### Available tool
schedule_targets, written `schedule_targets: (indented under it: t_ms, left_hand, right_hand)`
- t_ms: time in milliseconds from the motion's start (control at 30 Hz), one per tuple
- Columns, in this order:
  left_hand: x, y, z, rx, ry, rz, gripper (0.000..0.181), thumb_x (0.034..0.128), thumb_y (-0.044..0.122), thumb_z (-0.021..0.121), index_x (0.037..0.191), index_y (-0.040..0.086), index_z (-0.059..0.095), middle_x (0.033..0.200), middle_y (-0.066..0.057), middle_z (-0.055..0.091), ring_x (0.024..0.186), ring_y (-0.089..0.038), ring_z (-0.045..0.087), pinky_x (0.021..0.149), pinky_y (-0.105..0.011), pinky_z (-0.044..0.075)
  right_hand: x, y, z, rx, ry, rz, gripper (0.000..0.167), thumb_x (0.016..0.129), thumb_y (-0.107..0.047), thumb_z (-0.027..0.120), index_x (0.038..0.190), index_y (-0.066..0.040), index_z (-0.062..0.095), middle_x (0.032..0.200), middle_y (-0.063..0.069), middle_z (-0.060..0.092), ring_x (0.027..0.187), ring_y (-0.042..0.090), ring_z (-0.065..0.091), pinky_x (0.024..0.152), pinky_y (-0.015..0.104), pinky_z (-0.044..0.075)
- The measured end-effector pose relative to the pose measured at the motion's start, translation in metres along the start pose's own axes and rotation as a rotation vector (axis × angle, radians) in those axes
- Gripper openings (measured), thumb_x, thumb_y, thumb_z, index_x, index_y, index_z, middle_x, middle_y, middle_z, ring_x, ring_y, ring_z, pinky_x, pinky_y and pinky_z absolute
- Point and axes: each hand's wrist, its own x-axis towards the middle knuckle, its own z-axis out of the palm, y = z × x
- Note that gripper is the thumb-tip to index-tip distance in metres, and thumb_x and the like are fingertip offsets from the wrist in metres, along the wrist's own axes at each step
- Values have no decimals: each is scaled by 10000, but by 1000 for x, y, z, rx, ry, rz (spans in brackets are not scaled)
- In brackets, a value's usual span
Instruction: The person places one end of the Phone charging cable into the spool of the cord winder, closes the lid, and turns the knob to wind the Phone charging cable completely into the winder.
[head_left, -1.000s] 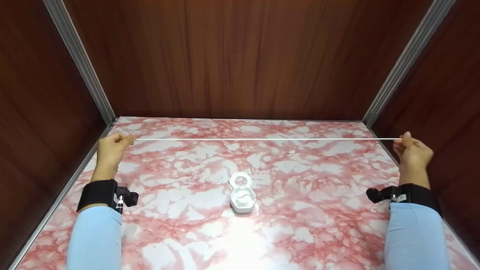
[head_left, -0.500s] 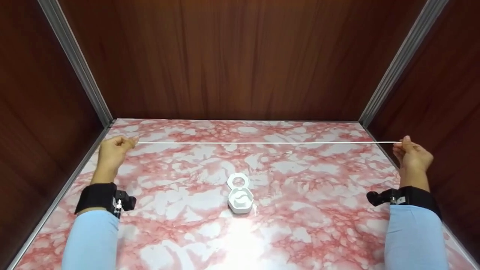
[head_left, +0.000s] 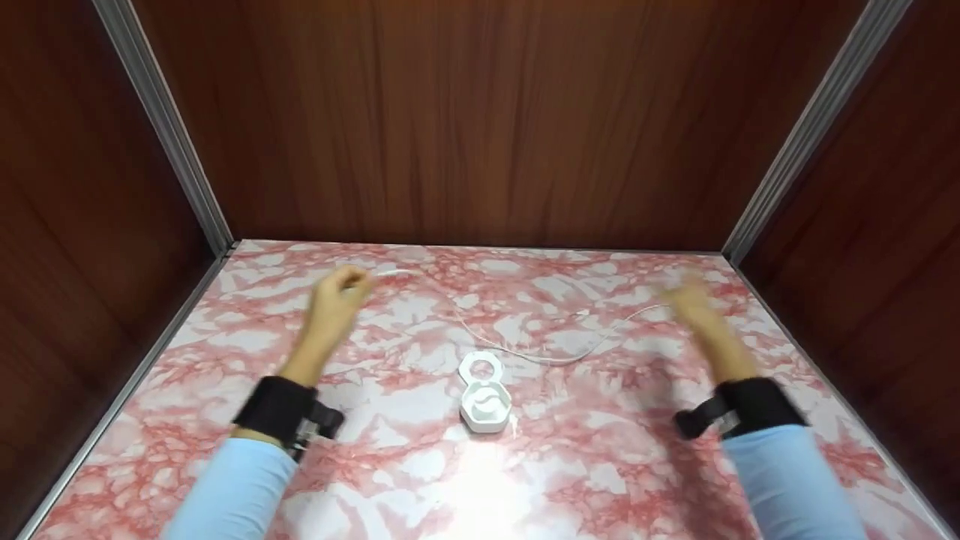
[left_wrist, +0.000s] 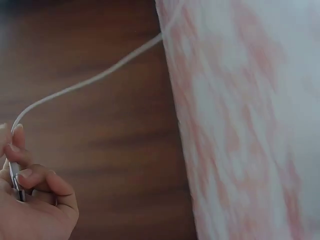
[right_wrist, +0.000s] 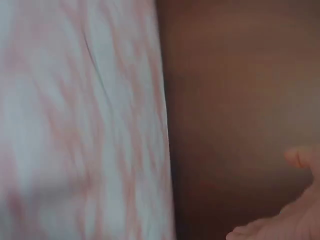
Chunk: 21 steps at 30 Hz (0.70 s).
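A thin white cable (head_left: 555, 361) sags in a loose curve between the two hands in the head view. My left hand (head_left: 337, 300) pinches one end of it, and the left wrist view shows a metal plug (left_wrist: 20, 192) in those fingers, with the cable (left_wrist: 80, 85) rising away from it. The right hand (head_left: 697, 307) is blurred beside the cable's other end. In the right wrist view the thumb (right_wrist: 297, 157) stands apart from the fingers (right_wrist: 250, 233), and no cable shows between them. Below the cable, a small white hexagonal case (head_left: 486, 409) sits with its ring-shaped lid (head_left: 481, 367) flipped back.
The tabletop has a red and white marbled surface (head_left: 390, 480). Dark wood panels (head_left: 480, 127) enclose it at the back and both sides, with grey metal strips (head_left: 161, 120) in the corners. Black wrist straps (head_left: 277, 411) carry the cameras.
Both hands have come inward from wide apart. The cable, taut and straight before, now hangs slack and curved. The right hand's fingers have spread. The case stays in place.
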Motion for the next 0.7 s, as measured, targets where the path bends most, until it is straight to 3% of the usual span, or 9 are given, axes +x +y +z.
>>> schedule_targets:
  t_ms: [67,167,267,333,433,500,600,700]
  left_hand:
    - [-8,16,18,-49,-29,76,201,954,181,614,987,-6,679,983,-157,682,972,-240,607,869,-345,488]
    - [-23,39,42,-115,-116,176,149,942,171,631,950,32,684,899,-100,681,874,-192,612,807,-307,512]
    - [-40,56,56,-160,-247,212,147,945,219,628,923,80,673,838,-50,657,732,-123,570,678,-236,502]
    - [-49,61,60,-171,-326,226,157,948,250,625,916,102,665,801,-28,630,644,-88,510,596,-200,456]
    - [-56,59,61,-174,-401,254,162,955,247,618,908,97,657,771,-19,598,580,-64,434,542,-191,390]
    - [-58,51,59,-161,-432,253,159,954,250,620,903,103,656,774,12,580,583,-56,413,549,-193,371]
    - [-59,35,57,-113,-484,208,175,956,263,615,892,107,661,771,34,563,595,-55,399,559,-196,358]
    - [-61,18,58,-17,-550,147,181,962,280,603,897,132,683,756,29,570,607,-73,431,548,-194,351]
  right_hand:
    - [-15,-25,37,-44,-134,-156,870,984,-400,516,1544,-48,-49,1589,264,46,1433,457,158,1169,585,149]
    - [-39,-57,86,-16,-301,-426,867,946,-377,605,1568,-187,31,1626,127,38,1466,374,140,1173,575,135]
    - [-55,-77,118,10,-401,-646,781,933,-295,640,1556,-242,172,1625,40,123,1477,301,157,1171,558,163]
    - [-61,-82,130,26,-447,-726,640,945,-251,630,1508,-235,327,1615,16,177,1481,268,163,1172,546,183]
    - [-63,-79,136,66,-482,-763,314,962,-219,603,1267,-155,569,1559,39,336,1454,259,257,1161,530,239]
    - [-63,-73,135,108,-499,-746,143,969,-186,590,1083,-103,611,1432,80,501,1382,266,385,1134,505,305]
    - [-64,-64,130,148,-526,-698,109,969,-147,583,963,-41,605,1094,116,652,1104,255,589,975,408,466]
    - [-64,-57,128,105,-547,-674,142,966,-172,591,941,-35,622,824,97,619,795,208,603,734,281,512]
